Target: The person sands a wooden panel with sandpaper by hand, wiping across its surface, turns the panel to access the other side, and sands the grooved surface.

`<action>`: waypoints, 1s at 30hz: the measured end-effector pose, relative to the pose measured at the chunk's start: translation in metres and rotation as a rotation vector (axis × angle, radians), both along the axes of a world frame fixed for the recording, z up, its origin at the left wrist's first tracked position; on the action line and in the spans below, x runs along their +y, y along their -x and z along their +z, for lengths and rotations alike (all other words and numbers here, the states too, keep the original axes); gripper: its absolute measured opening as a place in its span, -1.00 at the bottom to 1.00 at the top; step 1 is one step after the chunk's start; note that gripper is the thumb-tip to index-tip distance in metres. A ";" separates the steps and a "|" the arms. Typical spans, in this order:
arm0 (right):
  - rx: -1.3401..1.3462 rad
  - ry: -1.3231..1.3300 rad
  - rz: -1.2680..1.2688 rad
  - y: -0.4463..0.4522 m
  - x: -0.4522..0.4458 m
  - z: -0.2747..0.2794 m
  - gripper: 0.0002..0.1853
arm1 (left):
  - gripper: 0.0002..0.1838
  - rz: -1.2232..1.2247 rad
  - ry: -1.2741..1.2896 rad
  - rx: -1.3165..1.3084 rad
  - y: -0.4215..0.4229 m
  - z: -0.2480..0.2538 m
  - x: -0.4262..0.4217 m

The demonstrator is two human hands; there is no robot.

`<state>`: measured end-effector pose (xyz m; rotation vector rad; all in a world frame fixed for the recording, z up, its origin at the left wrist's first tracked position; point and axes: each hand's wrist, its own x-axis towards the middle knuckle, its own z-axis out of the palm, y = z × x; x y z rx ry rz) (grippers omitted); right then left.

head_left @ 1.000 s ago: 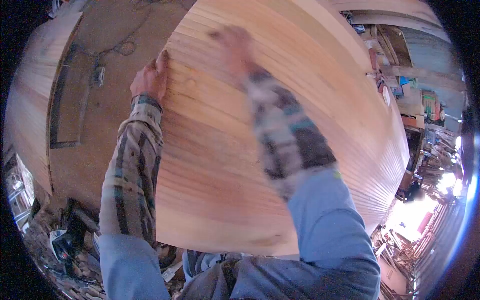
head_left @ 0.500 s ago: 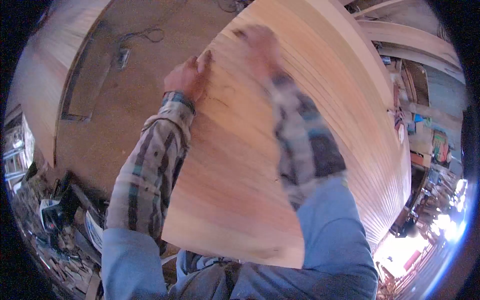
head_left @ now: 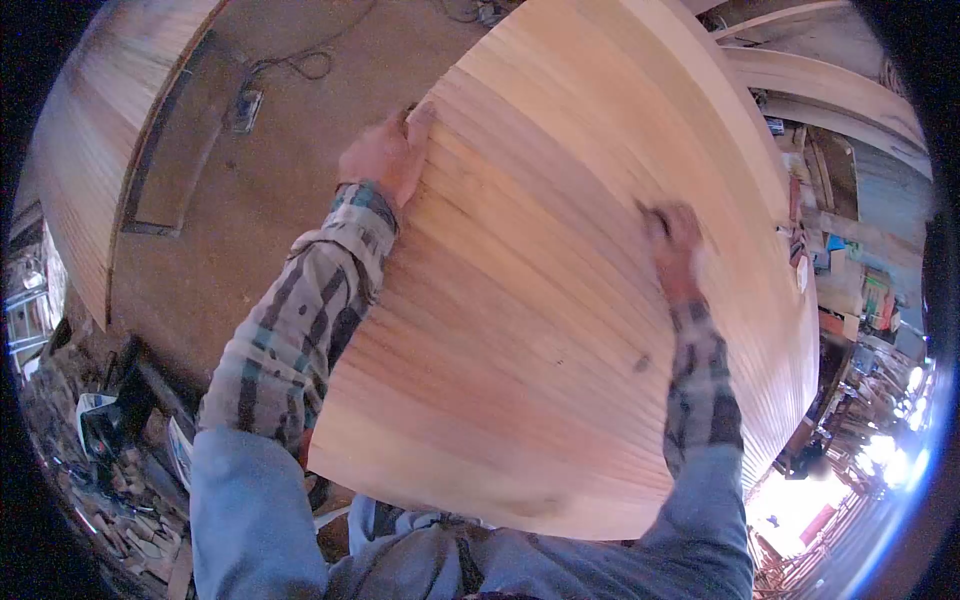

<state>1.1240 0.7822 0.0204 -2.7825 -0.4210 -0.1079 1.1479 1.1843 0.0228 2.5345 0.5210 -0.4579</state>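
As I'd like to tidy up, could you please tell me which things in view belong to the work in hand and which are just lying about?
Belongs to the work:
wooden panel, left hand at its edge, right hand over its face

Apparently just lying about:
looped cable
second panel, far left
scraps, lower left

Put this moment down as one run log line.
left hand: at left edge of wooden panel | right hand: over panel's face, blurred, grip unclear | second wooden panel: far left
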 end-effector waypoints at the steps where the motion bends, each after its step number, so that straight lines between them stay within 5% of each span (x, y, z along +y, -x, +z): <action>1: -0.092 -0.061 0.108 -0.026 0.047 -0.007 -0.86 | -0.25 0.005 0.012 0.018 -0.001 0.000 0.002; 3: -0.214 -0.089 0.279 -0.091 0.147 -0.039 -0.76 | -0.24 0.010 0.002 0.025 0.000 -0.010 0.010; 6: -0.338 -0.130 0.178 -0.186 0.264 -0.116 -0.62 | -0.21 0.017 -0.011 0.044 -0.002 0.000 -0.001; 8: -0.085 0.049 0.165 -0.126 0.265 -0.029 -0.63 | -0.19 -0.006 -0.129 -0.038 0.002 -0.041 0.031; 11: -0.057 0.093 0.185 -0.039 0.112 -0.033 -0.69 | -0.17 0.063 -0.138 0.058 0.007 -0.014 0.015; 12: -0.355 0.063 0.157 0.001 0.051 -0.055 -0.71 | -0.17 0.054 -0.143 0.053 0.007 -0.017 0.020; 14: -0.036 0.104 -0.146 0.070 -0.059 -0.027 -0.78 | -0.17 0.030 -0.145 0.052 0.006 -0.027 0.024; 15: -0.212 0.136 -0.127 0.112 -0.120 -0.026 -0.82 | -0.17 0.041 -0.121 -0.015 0.008 -0.033 0.025; 18: -0.067 0.389 -0.422 0.202 -0.289 -0.014 -0.85 | -0.17 0.047 -0.132 -0.094 0.003 -0.038 0.029; 19: 0.088 0.410 -0.730 0.200 -0.271 0.024 -0.82 | -0.17 0.049 -0.162 -0.099 0.002 -0.040 0.029; 21: -0.026 0.325 -0.566 0.185 -0.269 0.025 -0.83 | -0.17 0.045 -0.151 -0.089 0.003 -0.030 0.023; 23: -0.242 0.194 -0.127 0.141 -0.213 -0.012 -0.84 | -0.16 0.044 -0.155 -0.065 0.007 -0.029 0.022; 24: -0.158 0.011 -0.266 0.106 -0.159 -0.020 -0.85 | -0.15 0.039 -0.139 -0.071 0.004 -0.032 0.020; 26: -0.242 0.056 -0.051 0.039 -0.064 -0.047 -0.82 | -0.15 0.046 -0.139 -0.075 0.004 -0.036 0.029; 27: -0.337 0.126 0.109 0.014 -0.020 -0.045 -0.59 | -0.14 0.040 -0.168 -0.086 0.002 -0.040 0.030; 28: -0.218 0.101 0.175 -0.020 0.012 -0.066 -0.38 | -0.14 0.028 -0.194 -0.096 0.002 -0.041 0.029; 30: 0.143 0.007 0.096 -0.057 0.070 -0.020 -0.41 | -0.14 0.028 -0.166 -0.104 0.002 -0.033 0.024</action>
